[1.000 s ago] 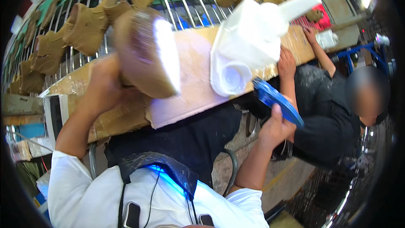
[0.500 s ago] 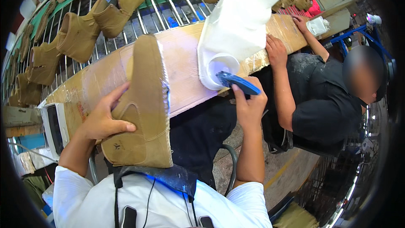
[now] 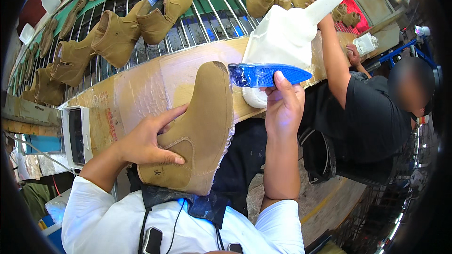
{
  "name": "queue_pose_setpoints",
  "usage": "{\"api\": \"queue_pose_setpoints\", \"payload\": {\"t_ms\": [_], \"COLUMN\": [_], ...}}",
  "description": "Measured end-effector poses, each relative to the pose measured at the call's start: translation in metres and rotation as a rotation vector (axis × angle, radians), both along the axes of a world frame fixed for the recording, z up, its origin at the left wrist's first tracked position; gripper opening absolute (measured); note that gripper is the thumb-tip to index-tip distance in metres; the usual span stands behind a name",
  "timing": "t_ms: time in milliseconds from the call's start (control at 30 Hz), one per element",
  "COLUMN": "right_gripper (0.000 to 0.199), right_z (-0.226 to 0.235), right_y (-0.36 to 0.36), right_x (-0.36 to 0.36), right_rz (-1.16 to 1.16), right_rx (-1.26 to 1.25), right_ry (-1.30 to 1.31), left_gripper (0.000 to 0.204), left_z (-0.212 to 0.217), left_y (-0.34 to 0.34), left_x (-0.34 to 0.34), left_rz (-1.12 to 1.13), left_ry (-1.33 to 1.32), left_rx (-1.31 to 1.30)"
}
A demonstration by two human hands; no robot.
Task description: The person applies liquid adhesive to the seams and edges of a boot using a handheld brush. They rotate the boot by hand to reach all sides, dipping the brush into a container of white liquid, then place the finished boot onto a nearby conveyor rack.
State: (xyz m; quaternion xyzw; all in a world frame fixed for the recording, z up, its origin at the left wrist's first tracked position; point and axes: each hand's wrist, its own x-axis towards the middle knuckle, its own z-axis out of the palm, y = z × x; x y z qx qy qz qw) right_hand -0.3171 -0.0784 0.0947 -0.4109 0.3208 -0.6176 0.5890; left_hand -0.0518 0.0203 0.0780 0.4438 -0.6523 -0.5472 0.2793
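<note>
A tan boot (image 3: 207, 117) lies on its side across my lap, toe pointing away, its rough pale sole edge on the right. My left hand (image 3: 148, 138) grips it by the shaft, thumb over the stitched side panel. In my right hand (image 3: 285, 106) is a blue brush (image 3: 278, 74), held level between thumb and fingers. The brush's wet, dark-tipped end sits just right of the boot's toe; whether the two touch I cannot tell. Behind the brush stands a white plastic jug (image 3: 282, 33), whose round opening is mostly hidden by the brush and my hand.
A cardboard-covered bench (image 3: 132, 89) runs before me. Beyond it, a metal-bar rack (image 3: 207, 14) carries several tan boots (image 3: 113, 37) and loose soles. At the right a co-worker (image 3: 372, 117) in black reaches toward the rack. A white-framed box (image 3: 76, 134) stands at the bench's left end.
My right hand has lifted the brush out of the jug's opening and brought it left beside the boot's toe. The boot has shifted slightly right. The co-worker's arm now reaches toward the rack.
</note>
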Motion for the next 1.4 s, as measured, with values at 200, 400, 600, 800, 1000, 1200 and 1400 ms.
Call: {"api": "queue_pose_setpoints", "payload": {"t_ms": [200,400,600,800,1000,1200,1400], "right_gripper": [0.020,0.022,0.029,0.034,0.035,0.034,0.035], "right_z": [0.025,0.027,0.020,0.015,0.015,0.006,-0.006], "right_y": [0.020,0.050,0.072,0.084,0.096,0.103,0.109], "right_x": [0.017,0.012,0.005,0.003,0.006,0.009,0.013], "right_rz": [-0.161,-0.188,-0.151,-0.169,-0.199,-0.286,-0.382], "right_rx": [-0.113,-0.162,-0.273,-0.356,-0.400,-0.437,-0.479], "right_ry": [0.091,0.115,0.203,0.265,0.361,0.407,0.503], "left_gripper": [0.102,0.102,0.103,0.103,0.102,0.111,0.097], "left_z": [-0.007,0.006,0.013,0.017,0.019,0.030,0.018], "left_y": [0.006,0.004,0.003,0.001,-0.004,-0.006,-0.008], "left_x": [0.005,0.009,0.005,0.001,0.001,-0.005,-0.008], "left_rz": [0.028,0.020,0.080,0.111,0.148,0.250,0.234], "left_ry": [0.069,0.030,0.173,0.373,0.375,0.349,0.449], "left_rx": [-0.024,0.024,0.031,0.155,0.109,0.155,0.087]}}
